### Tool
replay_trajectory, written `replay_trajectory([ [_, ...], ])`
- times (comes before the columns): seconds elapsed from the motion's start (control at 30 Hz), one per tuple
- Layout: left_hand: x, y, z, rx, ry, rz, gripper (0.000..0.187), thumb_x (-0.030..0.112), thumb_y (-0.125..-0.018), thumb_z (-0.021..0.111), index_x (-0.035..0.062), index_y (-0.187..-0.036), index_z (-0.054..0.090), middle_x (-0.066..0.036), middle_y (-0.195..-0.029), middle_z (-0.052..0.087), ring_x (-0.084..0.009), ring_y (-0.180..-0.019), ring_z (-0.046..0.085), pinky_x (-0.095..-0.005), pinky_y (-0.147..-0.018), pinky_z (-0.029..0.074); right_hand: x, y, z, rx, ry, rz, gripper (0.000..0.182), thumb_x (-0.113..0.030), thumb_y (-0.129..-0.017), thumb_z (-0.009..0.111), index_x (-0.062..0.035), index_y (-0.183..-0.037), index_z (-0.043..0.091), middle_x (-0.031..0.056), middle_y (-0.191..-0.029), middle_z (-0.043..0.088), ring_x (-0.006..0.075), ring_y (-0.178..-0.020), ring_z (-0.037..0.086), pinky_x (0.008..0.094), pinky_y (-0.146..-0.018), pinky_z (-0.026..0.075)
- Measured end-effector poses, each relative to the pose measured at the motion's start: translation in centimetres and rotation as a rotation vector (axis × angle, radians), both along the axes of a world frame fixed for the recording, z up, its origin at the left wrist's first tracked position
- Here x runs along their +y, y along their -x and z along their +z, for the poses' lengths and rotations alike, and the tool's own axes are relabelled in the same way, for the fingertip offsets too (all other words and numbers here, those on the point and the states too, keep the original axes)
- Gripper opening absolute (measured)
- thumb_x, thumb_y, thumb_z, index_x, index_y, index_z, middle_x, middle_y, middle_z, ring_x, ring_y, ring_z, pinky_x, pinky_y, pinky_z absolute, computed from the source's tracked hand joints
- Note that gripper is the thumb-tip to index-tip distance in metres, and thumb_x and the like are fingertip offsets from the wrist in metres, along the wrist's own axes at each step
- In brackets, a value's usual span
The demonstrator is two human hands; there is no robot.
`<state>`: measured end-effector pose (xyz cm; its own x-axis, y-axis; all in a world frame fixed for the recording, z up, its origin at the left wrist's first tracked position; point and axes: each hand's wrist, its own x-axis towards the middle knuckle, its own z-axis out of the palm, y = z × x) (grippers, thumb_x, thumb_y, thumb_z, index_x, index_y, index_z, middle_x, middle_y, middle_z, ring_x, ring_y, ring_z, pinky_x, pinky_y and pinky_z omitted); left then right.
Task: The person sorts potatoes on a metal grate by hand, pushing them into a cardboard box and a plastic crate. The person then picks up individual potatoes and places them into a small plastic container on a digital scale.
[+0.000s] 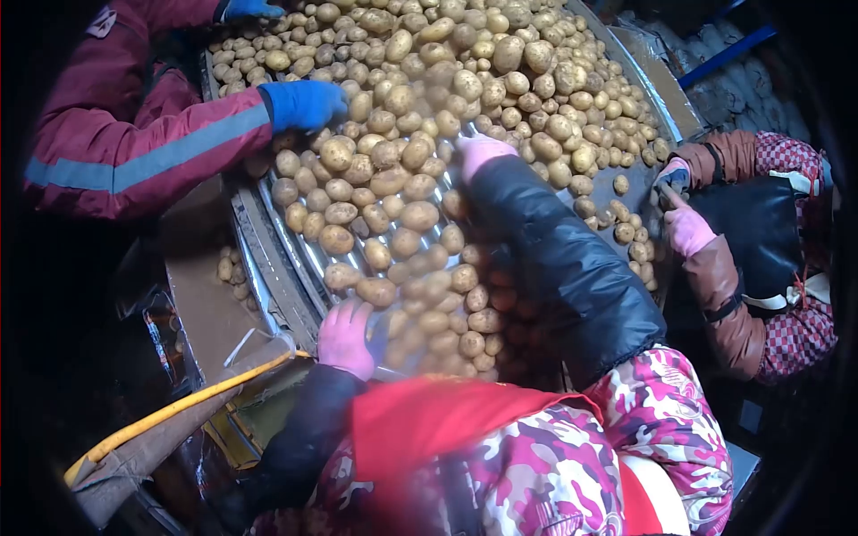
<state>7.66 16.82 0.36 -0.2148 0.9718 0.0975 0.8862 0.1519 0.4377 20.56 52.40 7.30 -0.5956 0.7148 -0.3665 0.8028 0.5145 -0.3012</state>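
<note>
Loose potatoes cover a sloping sorting surface with shiny bars or rollers in front of me. My left hand, in a pink glove, rests at the near left edge of the surface. Its fingers are spread, and nothing shows in them. Farther up, my right hand, also pink-gloved, reaches among the potatoes near the middle. A small greyish patch shows at its fingertips, whose grip is not clear. A dark padded sleeve covers my right forearm. Blurred potatoes lie between my two arms.
At the left, a co-worker's blue-gloved hand touches the potatoes. Another co-worker's pink-gloved hand is at the right edge. A yellow tube borders the near left, beside a cardboard sheet. A metal side rail runs along the surface.
</note>
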Motion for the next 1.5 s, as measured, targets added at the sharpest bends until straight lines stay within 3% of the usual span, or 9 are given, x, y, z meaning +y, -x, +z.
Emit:
replay_trajectory([
  [0.17,0.1,0.0,-0.3,0.012,0.022,-0.01,0.042,0.022,-0.086,0.074,0.0026,-0.123,0.066,-0.021,-0.123,0.065,-0.0425,-0.114,0.06,-0.0512,-0.1,0.05,1.4,-9.0,-9.5,0.531,0.17,-0.073,0.034,-0.036,-0.093,0.07,-0.0087,-0.112,0.072,0.0098,-0.09,0.071,0.0223,-0.085,0.07,0.0369,-0.071,0.057],
  [0.33,0.0,-0.2,-0.1,-0.003,0.025,0.025,0.041,0.023,-0.087,0.076,0.0036,-0.122,0.068,-0.021,-0.125,0.066,-0.0412,-0.116,0.062,-0.0492,-0.102,0.051,-7.5,-11.7,-0.9,1.112,0.916,-0.771,0.028,-0.036,-0.094,0.07,-0.0123,-0.109,0.068,0.0007,-0.09,0.065,0.0147,-0.079,0.064,0.0308,-0.063,0.053],
  [0.47,-0.1,-0.1,-0.5,0.0,0.03,0.023,0.04,0.022,-0.087,0.076,0.0045,-0.122,0.068,-0.02,-0.126,0.066,-0.0407,-0.117,0.062,-0.0488,-0.102,0.051,-12.0,-11.1,-0.2,0.842,0.958,-0.548,0.042,-0.039,-0.098,0.07,-0.0058,-0.123,0.066,0.0053,-0.092,0.07,0.0189,-0.087,0.07,0.0353,-0.07,0.059],
  [0.53,-0.3,-0.2,-0.8,0.0,0.026,0.033,0.042,0.021,-0.085,0.077,0.0051,-0.123,0.069,-0.02,-0.127,0.067,-0.0403,-0.119,0.062,-0.0482,-0.104,0.051,-14.9,-9.1,0.3,0.391,0.434,-0.058,0.043,-0.032,-0.096,0.068,-0.0039,-0.128,0.065,0.021,-0.108,0.075,0.0325,-0.1,0.075,0.0405,-0.087,0.059],
  [0.67,-0.4,-0.3,-0.8,0.012,-0.032,0.037,0.041,0.019,-0.086,0.077,0.0052,-0.124,0.069,-0.018,-0.124,0.068,-0.0391,-0.118,0.063,-0.0469,-0.104,0.051,-17.2,-6.4,-4.2,0.123,0.333,0.106,0.044,-0.035,-0.097,0.064,-0.0044,-0.129,0.065,0.0239,-0.122,0.072,0.04,-0.113,0.071,0.0451,-0.097,0.056],
  [0.93,0.2,-1.3,1.6,-0.07,-0.111,-0.314,0.039,0.019,-0.091,0.069,0.0068,-0.128,0.068,-0.016,-0.128,0.069,-0.0365,-0.112,0.066,-0.0462,-0.096,0.053,-16.3,-12.8,0.0,0.336,0.187,-0.35,0.059,-0.039,-0.098,0.068,-0.0094,-0.147,0.057,0.0222,-0.129,0.07,0.0365,-0.119,0.069,0.0437,-0.099,0.055],
  [1.1,4.7,-4.9,2.3,0.069,0.092,-0.419,0.045,0.012,-0.086,0.067,0.0116,-0.131,0.062,-0.013,-0.127,0.066,-0.0355,-0.102,0.067,-0.0484,-0.088,0.055,-17.1,-18.4,-3.7,0.579,0.054,-0.224,0.05,-0.034,-0.098,0.07,-0.0062,-0.14,0.063,0.017,-0.12,0.073,0.0256,-0.106,0.071,0.0371,-0.089,0.057],
  [1.27,7.3,-5.4,-0.4,0.286,0.219,-0.304,0.052,0.009,-0.085,0.067,0.0145,-0.136,0.057,-0.013,-0.114,0.064,-0.0347,-0.096,0.068,-0.048,-0.083,0.057,-18.7,-19.9,-8.0,0.86,0.452,-0.542,0.035,-0.029,-0.101,0.068,-0.0044,-0.124,0.068,0.0028,-0.095,0.065,0.0122,-0.081,0.06,0.0298,-0.067,0.05],
  [1.5,4.1,-4.1,3.7,-0.136,-0.055,-0.256,0.043,0.015,-0.094,0.069,0.0118,-0.137,0.063,-0.015,-0.115,0.065,-0.0332,-0.101,0.069,-0.0444,-0.083,0.057,-20.9,-21.8,-8.8,0.992,0.568,-0.486,0.03,-0.032,-0.103,0.063,-0.0075,-0.117,0.071,-0.002,-0.084,0.06,0.0089,-0.068,0.052,0.0286,-0.062,0.048],
])
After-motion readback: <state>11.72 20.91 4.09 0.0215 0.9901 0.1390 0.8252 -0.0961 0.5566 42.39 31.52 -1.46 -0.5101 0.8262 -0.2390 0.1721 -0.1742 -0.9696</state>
